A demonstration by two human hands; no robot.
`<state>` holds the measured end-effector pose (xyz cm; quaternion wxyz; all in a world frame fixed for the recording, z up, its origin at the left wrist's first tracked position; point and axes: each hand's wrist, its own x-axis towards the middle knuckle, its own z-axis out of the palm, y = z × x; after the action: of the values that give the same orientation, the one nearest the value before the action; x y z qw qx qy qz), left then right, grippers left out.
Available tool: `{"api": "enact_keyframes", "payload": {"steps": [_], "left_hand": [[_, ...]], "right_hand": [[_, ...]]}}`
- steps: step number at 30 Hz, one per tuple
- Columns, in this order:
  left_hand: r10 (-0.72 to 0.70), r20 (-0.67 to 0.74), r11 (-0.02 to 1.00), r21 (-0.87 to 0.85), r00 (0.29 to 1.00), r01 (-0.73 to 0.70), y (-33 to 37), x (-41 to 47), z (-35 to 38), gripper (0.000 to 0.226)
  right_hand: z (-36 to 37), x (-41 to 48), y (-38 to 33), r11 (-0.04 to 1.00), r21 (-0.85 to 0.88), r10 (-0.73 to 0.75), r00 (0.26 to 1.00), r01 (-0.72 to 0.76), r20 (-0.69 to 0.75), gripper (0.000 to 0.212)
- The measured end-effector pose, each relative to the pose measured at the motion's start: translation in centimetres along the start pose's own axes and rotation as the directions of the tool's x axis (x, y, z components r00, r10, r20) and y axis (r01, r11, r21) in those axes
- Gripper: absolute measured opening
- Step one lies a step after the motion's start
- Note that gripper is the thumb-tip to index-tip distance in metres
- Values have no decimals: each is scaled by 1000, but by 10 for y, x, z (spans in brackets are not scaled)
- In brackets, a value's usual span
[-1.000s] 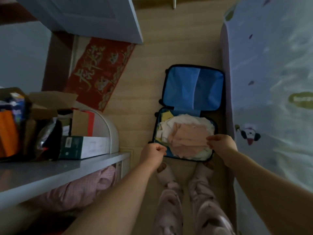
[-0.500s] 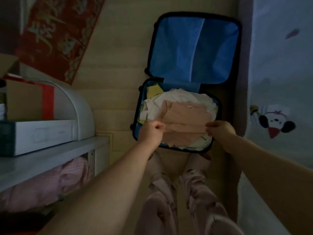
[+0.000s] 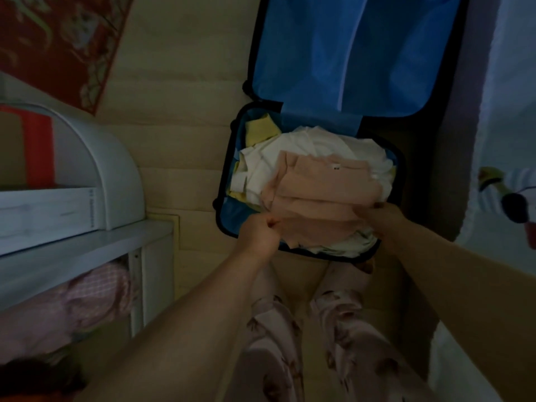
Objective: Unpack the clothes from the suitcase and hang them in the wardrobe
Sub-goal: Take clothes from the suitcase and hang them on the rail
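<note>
The folded peach-pink garment (image 3: 319,195) lies on top of the pile in the near half of the open suitcase (image 3: 224,181), which sits flat on the floor in front of the person. It is soft knit cloth in loose, flat folds, with a small white label near its far edge. The left hand (image 3: 258,233) is closed into a fist, fingers curled tight, pinching the garment's near left corner. The right hand (image 3: 380,219) grips the near right edge, its fingers curled over the cloth so that the fabric bunches under them.

Under the pink piece lie crumpled white clothes (image 3: 313,143), and a pale yellow garment (image 3: 259,130) is tucked in the far left corner. The suitcase has a dark, rounded rim, and its raised lid (image 3: 348,53) is lined with smooth blue fabric.

The person's legs, in pale patterned pyjama trousers (image 3: 275,329), stand just at the case's near edge on a light wooden plank floor (image 3: 179,82). To the left is a white shelf (image 3: 72,245) bearing a white box with a curved top (image 3: 116,169), with pink checked fabric (image 3: 87,297) bundled beneath. A red patterned banner (image 3: 52,39) lies at the far left, and a pale printed bedsheet (image 3: 507,111) runs along the right
</note>
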<state>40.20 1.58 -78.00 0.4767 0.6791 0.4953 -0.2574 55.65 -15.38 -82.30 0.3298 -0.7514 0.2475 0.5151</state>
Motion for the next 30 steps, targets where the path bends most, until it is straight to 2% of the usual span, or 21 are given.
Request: {"api": "enact_keyframes", "payload": {"steps": [6, 11, 14, 16, 23, 27, 30], "left_hand": [[-38, -19, 999, 11, 999, 38, 6, -3, -17, 16], [-30, -8, 997, 69, 1000, 30, 29, -31, -44, 16], [-48, 29, 990, 134, 998, 44, 49, -52, -64, 29], [-41, 50, 986, 161, 998, 33, 66, -72, -83, 40], [118, 50, 988, 89, 992, -122, 123, -158, -160, 65], [257, 31, 961, 95, 966, -259, 157, -212, -207, 46], [320, -51, 947, 43, 946, -318, 171, -243, -236, 56]], "right_hand": [[13, -25, -15, 990, -74, -125, 992, 123, -15, 43], [29, -82, -28, 940, -247, -245, 970, 236, -7, 29], [35, -121, -45, 919, -263, -291, 956, 293, 46, 21], [38, -153, -66, 890, -305, -329, 940, 339, 86, 25], [25, -273, -156, 795, -410, -424, 893, 448, 153, 28], [20, -349, -198, 763, -375, -507, 848, 526, 157, 27], [23, -402, -221, 740, -371, -549, 823, 561, 149, 27]]}}
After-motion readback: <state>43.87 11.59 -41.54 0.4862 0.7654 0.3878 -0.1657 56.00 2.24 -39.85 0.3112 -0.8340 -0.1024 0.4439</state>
